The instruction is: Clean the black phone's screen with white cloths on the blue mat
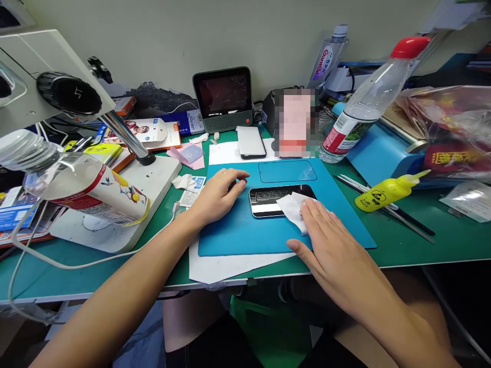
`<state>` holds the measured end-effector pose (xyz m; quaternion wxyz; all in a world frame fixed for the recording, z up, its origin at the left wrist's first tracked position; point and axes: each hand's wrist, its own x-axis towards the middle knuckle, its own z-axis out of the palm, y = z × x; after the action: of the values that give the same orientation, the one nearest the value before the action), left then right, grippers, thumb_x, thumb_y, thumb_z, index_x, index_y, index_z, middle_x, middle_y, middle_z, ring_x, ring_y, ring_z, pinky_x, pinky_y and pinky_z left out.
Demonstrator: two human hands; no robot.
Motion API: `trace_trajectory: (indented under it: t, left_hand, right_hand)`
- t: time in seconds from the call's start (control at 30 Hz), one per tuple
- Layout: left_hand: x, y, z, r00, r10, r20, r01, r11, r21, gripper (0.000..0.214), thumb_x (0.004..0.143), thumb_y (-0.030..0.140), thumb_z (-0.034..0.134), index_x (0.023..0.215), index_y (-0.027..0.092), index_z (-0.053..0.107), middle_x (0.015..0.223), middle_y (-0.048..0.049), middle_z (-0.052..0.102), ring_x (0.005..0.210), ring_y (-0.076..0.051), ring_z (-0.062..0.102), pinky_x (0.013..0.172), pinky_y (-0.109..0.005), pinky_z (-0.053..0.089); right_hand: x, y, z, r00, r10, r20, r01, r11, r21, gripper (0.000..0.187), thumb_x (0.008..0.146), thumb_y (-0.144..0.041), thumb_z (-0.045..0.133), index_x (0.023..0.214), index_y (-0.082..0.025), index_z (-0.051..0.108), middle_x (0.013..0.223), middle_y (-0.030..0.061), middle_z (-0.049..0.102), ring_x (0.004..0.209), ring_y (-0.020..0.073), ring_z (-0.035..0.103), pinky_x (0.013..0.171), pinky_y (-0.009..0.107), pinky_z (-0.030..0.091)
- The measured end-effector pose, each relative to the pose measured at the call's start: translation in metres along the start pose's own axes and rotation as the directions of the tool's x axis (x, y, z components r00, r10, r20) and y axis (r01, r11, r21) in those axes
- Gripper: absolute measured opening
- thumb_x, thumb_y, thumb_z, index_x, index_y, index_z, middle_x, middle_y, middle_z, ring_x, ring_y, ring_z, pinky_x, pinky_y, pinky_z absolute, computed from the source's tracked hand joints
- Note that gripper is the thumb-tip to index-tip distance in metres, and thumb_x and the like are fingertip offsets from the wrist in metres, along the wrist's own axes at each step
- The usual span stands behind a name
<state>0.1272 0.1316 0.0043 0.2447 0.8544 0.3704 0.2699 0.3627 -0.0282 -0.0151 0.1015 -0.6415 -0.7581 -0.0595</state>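
Observation:
A black phone [268, 200] lies screen-up on a blue work mat [238, 230]. My right hand [326, 232] lies flat on a white wipe [292, 207] that covers the phone's right end, fingers stretched out and pressing it down. My left hand [218, 194] rests on the mat with curled fingers touching the phone's left end and steadying it.
A microscope base [126, 204] and a clear bottle [76, 179] stand at the left. A second phone [251, 141], a small screen device [224, 99], a water bottle [368, 102], a yellow squeeze bottle [383, 191] and tweezers [387, 209] lie around the mat on the green table [402, 245].

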Motion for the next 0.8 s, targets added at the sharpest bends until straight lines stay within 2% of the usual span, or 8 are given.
trace_trajectory:
  t: [0.17, 0.3, 0.4, 0.5, 0.67, 0.8]
  left_hand:
    - [0.001, 0.003, 0.001, 1.000, 0.019, 0.001, -0.019, 1.000, -0.013, 0.026, 0.102, 0.027, 0.046, 0.121, 0.021, 0.063, 0.115, -0.0062, 0.071, 0.106, -0.023, 0.062, 0.094, -0.039, 0.050]
    - [0.002, 0.002, 0.003, 0.999, 0.049, -0.007, -0.049, 0.999, -0.019, 0.025, 0.102, 0.027, 0.046, 0.119, 0.021, 0.063, 0.114, -0.0063, 0.072, 0.105, -0.023, 0.062, 0.095, -0.040, 0.049]
    - [0.001, 0.000, 0.004, 0.999, 0.043, -0.013, -0.044, 0.999, -0.024, 0.026, 0.102, 0.027, 0.046, 0.119, 0.020, 0.064, 0.113, -0.0066, 0.072, 0.104, -0.022, 0.062, 0.095, -0.039, 0.049]
    - [0.000, -0.003, 0.004, 1.000, 0.026, -0.018, -0.026, 0.999, -0.027, 0.027, 0.103, 0.028, 0.045, 0.122, 0.021, 0.063, 0.115, -0.0065, 0.071, 0.107, -0.023, 0.062, 0.095, -0.039, 0.049]
    - [-0.001, -0.001, 0.004, 0.999, 0.033, -0.017, -0.034, 0.999, -0.023, 0.026, 0.102, 0.027, 0.046, 0.121, 0.020, 0.064, 0.114, -0.0064, 0.072, 0.104, -0.023, 0.062, 0.094, -0.039, 0.049]
    - [0.000, 0.002, 0.002, 0.999, 0.032, -0.009, -0.032, 0.999, -0.017, 0.026, 0.102, 0.027, 0.046, 0.120, 0.020, 0.063, 0.115, -0.0068, 0.072, 0.105, -0.023, 0.062, 0.094, -0.039, 0.049]
  right_hand:
    - [0.024, -0.009, -0.001, 0.994, 0.042, 0.101, -0.050, 0.996, 0.078, 0.090, 0.100, -0.066, 0.026, 0.154, 0.004, 0.036, 0.162, 0.0268, 0.033, 0.152, 0.0367, 0.030, 0.121, 0.057, 0.033]
    - [0.047, -0.038, -0.003, 0.984, -0.065, 0.164, 0.032, 0.979, 0.200, 0.092, 0.097, -0.071, 0.030, 0.156, 0.000, 0.036, 0.163, 0.0242, 0.031, 0.154, 0.0344, 0.025, 0.123, 0.054, 0.029]
    - [0.056, -0.065, -0.003, 0.980, -0.122, 0.160, 0.083, 0.970, 0.231, 0.094, 0.097, -0.071, 0.032, 0.154, 0.004, 0.037, 0.162, 0.0272, 0.032, 0.153, 0.0357, 0.026, 0.124, 0.053, 0.028]
    - [0.057, -0.077, -0.003, 0.978, -0.145, 0.150, 0.109, 0.968, 0.224, 0.093, 0.097, -0.069, 0.037, 0.153, 0.005, 0.037, 0.162, 0.0281, 0.031, 0.153, 0.0356, 0.028, 0.124, 0.051, 0.028]
    - [0.036, -0.065, -0.007, 0.967, -0.220, 0.127, 0.197, 0.965, 0.173, 0.089, 0.098, -0.066, 0.039, 0.153, 0.004, 0.038, 0.161, 0.0269, 0.034, 0.151, 0.0358, 0.033, 0.121, 0.052, 0.035]
    - [0.013, -0.030, -0.007, 0.974, -0.222, 0.054, 0.214, 0.968, 0.129, 0.084, 0.100, -0.063, 0.034, 0.152, 0.003, 0.040, 0.159, 0.0259, 0.038, 0.149, 0.0360, 0.037, 0.118, 0.055, 0.040]
